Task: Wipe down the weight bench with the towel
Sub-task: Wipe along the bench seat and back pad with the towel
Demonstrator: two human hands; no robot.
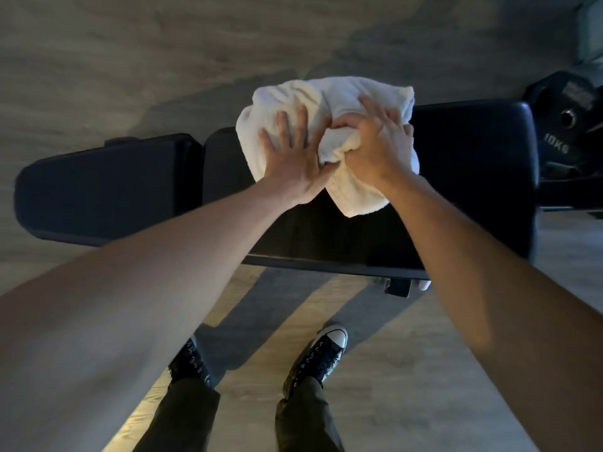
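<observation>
We pressed our left hand (295,158) flat, fingers spread, on the white towel (329,102) bunched atop the black weight bench (473,177). Our right hand (375,148) clutched a fold of it. A 10 kg plate (567,119) sat beyond the bench's right end.

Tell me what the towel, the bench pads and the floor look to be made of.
Towel: white terry cloth, likely cotton; fuzzy looped nap, soft bunched folds.
Bench pads: black padded vinyl or leather-like cover; smooth with a faint sheen, rounded cushioned edges.
Floor: pale wood-look planks, laminate or vinyl perhaps; faint grain streaks, matte.
</observation>
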